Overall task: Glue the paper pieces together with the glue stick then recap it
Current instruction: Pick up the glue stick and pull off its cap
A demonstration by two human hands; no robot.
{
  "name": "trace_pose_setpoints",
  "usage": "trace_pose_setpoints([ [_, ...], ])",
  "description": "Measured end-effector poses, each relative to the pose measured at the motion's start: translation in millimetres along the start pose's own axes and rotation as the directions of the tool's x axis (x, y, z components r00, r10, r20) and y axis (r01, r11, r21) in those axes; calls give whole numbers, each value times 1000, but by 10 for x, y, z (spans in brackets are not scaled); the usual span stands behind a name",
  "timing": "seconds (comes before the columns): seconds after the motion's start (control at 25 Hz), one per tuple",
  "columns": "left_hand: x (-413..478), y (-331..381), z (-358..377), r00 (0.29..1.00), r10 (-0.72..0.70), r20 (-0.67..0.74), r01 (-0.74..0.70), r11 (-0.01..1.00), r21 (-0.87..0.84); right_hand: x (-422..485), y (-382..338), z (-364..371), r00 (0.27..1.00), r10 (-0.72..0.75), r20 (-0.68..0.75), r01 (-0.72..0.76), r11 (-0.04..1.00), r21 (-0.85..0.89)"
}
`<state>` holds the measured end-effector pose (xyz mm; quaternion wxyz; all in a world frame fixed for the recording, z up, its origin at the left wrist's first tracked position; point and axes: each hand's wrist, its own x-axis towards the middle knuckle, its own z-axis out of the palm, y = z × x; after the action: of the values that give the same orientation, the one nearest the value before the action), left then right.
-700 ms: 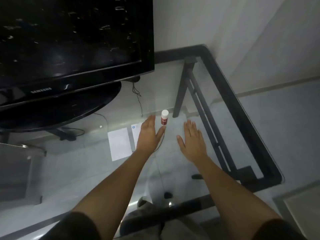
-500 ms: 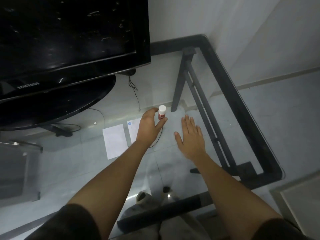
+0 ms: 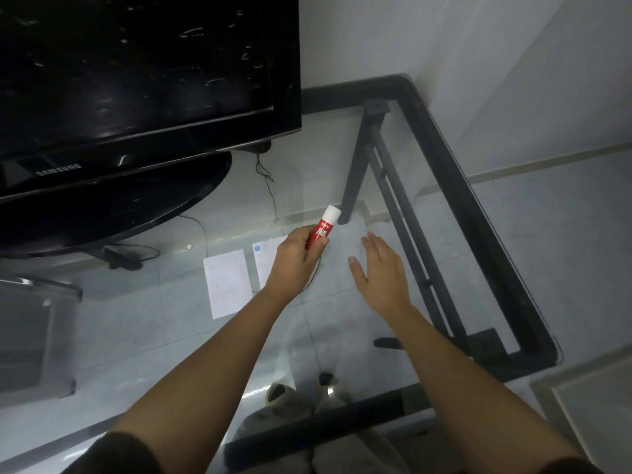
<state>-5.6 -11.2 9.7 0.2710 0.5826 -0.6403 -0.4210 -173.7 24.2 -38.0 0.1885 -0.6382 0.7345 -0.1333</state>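
Observation:
My left hand [image 3: 294, 258] grips a red glue stick [image 3: 323, 230] with a white cap, tilted up and to the right above the glass table [image 3: 342, 302]. The cap is on. Two white paper pieces lie flat on the glass: one plain sheet [image 3: 227, 283] to the left, and a second sheet [image 3: 268, 256] with a small blue mark, partly hidden under my left hand. My right hand [image 3: 379, 268] rests flat on the glass to the right, fingers spread, holding nothing.
A large black television [image 3: 136, 80] on a glossy black stand [image 3: 102, 213] fills the upper left. Thin cables [image 3: 270, 186] trail from it over the glass. The table's black metal frame [image 3: 478, 213] runs along the right edge. My feet show through the glass below.
My left hand reached the upright glue stick, closed around it and lifted it, tilting it. My right hand stayed flat on the glass.

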Motion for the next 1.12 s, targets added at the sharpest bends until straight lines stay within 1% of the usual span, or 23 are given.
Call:
trace_pose_setpoints([
  [0.04, -30, 3, -11, 1000, -15, -14, 15, 1000, -27, 53, -48, -75, 997, 67, -40, -61, 988, 142],
  [0.08, -53, 2, -18, 999, -28, -32, 27, 998, -49, 114, -103, -163, 988, 143, -66, -118, 949, 291],
  [0.12, -71, 4, -31, 998, -37, -47, 35, 998, -58, 186, -156, -254, 978, 200, -62, -157, 894, 419],
  [0.16, -83, 4, -35, 998, -39, -56, 36, 998, -59, 255, -206, -345, 974, 227, -22, -183, 835, 519],
  [0.24, -99, 23, -36, 998, -39, -57, 36, 998, -53, 353, -292, -500, 977, 183, 112, -212, 737, 642],
  [0.32, -109, 52, -42, 998, -31, -52, 29, 999, -46, 410, -347, -584, 978, 87, 192, -195, 717, 670],
  [0.4, -111, 74, -49, 999, -15, -45, 14, 999, -31, 438, -366, -609, 980, 19, 199, -153, 710, 687],
  [0.52, -126, 99, -61, 1000, -6, -24, 5, 1000, -11, 469, -349, -626, 982, -31, 188, -107, 725, 681],
  [0.6, -147, 88, -92, 1000, -13, -15, 13, 1000, -16, 510, -342, -637, 979, -44, 198, -102, 735, 670],
  [0.68, -182, 33, -148, 1000, -26, -16, 26, 999, -23, 554, -353, -633, 986, 8, 165, -119, 724, 679],
  [0.72, -204, -7, -179, 999, -38, -21, 38, 999, -22, 570, -364, -621, 991, 33, 127, -110, 735, 670],
  [0.8, -255, -97, -256, 997, -70, -41, 69, 997, -18, 573, -395, -557, 1000, 14, 26, -26, 822, 570],
  [0.88, -299, -172, -326, 994, -89, -64, 88, 996, -16, 564, -425, -437, 998, -65, -22, 68, 904, 422],
  [0.96, -333, -225, -385, 993, -90, -81, 90, 996, -5, 568, -440, -308, 996, -90, -9, 88, 945, 315],
  [1.12, -368, -280, -464, 990, -79, -117, 82, 997, 14, 580, -408, -146, 995, -96, 14, 91, 972, 216],
])
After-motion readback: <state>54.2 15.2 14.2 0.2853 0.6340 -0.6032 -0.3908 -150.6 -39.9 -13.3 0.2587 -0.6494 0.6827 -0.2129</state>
